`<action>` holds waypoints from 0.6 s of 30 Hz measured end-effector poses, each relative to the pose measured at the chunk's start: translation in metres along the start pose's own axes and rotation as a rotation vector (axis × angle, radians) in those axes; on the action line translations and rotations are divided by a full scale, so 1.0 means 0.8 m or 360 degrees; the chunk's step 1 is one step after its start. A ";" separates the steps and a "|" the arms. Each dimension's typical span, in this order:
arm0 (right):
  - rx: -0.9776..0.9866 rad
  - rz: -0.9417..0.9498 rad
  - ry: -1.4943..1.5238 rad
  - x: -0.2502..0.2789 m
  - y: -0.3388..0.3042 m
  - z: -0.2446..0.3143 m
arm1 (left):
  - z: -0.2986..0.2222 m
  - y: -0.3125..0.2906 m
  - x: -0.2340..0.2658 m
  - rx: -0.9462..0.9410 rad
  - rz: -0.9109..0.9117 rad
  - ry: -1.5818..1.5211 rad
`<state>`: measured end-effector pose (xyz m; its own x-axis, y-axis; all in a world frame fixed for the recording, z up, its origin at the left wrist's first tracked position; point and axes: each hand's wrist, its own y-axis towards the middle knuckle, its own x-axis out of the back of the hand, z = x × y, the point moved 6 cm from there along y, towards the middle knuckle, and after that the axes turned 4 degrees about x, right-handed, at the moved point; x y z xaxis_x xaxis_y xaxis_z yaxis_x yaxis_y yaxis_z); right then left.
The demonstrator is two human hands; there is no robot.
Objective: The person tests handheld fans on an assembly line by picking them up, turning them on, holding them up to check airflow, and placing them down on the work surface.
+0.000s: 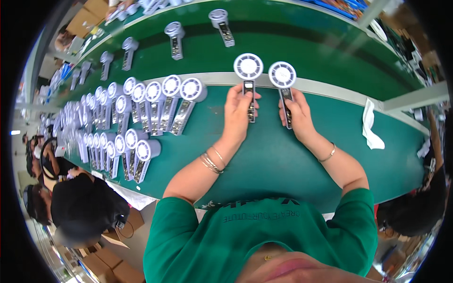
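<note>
My left hand (239,112) grips the handle of a small grey handheld fan (248,67) with a round white head. My right hand (296,115) grips the handle of a second, matching fan (282,75). Both fans lie with their heads over the grey strip (325,86) between the green worktable (264,160) and the green conveyor belt (292,42). Bracelets show on both wrists.
Two rows of several matching fans (155,101) lie overlapped on the table to my left. More fans (175,37) ride spaced out on the belt. A white cloth (370,125) lies at the right. Other people (85,207) sit at both sides.
</note>
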<state>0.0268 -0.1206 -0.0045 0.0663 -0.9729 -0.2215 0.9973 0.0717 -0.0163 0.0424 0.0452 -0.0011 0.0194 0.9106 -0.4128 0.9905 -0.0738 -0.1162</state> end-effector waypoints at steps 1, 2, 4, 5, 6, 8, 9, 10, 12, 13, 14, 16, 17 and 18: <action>-0.0021 -0.0036 0.0018 0.004 -0.001 0.002 | 0.000 0.000 -0.005 -0.0009 0.0014 0.0006; -0.0053 -0.0072 0.0023 0.006 -0.003 0.005 | 0.000 -0.002 -0.007 0.0005 0.0023 0.0019; -0.0074 -0.0108 0.0032 0.011 -0.005 0.005 | 0.003 -0.003 -0.010 0.0022 0.0023 0.0036; -0.0090 -0.0116 0.0048 0.010 -0.007 0.004 | 0.004 -0.004 -0.008 0.0028 0.0017 0.0040; -0.0070 -0.0121 0.0049 0.008 -0.007 0.005 | 0.005 -0.005 -0.006 0.0021 0.0029 0.0027; -0.0046 -0.0119 0.0041 0.006 -0.006 0.004 | 0.005 -0.006 -0.003 0.0015 0.0034 0.0016; -0.0014 -0.0122 0.0029 0.006 -0.004 0.005 | 0.004 -0.006 -0.003 0.0010 0.0046 0.0024; -0.0031 -0.0141 0.0031 0.006 -0.004 0.003 | 0.003 -0.007 -0.003 0.0005 0.0058 0.0031; -0.0049 -0.0161 0.0051 0.005 -0.004 0.003 | 0.003 -0.007 -0.003 0.0007 0.0051 0.0021; -0.0066 -0.0185 0.0067 0.005 -0.004 0.003 | 0.002 -0.007 -0.002 0.0009 0.0049 0.0009; -0.0067 -0.0185 0.0069 0.004 -0.004 0.004 | 0.001 -0.007 -0.002 0.0011 0.0048 0.0011; -0.0051 -0.0144 0.0062 0.002 -0.004 0.007 | 0.000 -0.007 -0.002 0.0014 0.0035 -0.0014; -0.0053 -0.0155 0.0060 0.004 -0.004 0.005 | 0.002 -0.006 -0.002 0.0022 0.0042 -0.0017; -0.0025 -0.0164 0.0018 0.006 -0.004 0.004 | 0.004 -0.006 -0.003 0.0012 0.0047 -0.0005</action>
<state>0.0241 -0.1265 -0.0021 -0.0372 -0.9728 -0.2288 0.9982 -0.0254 -0.0546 0.0374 0.0421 -0.0028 0.0481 0.9068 -0.4189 0.9884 -0.1037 -0.1108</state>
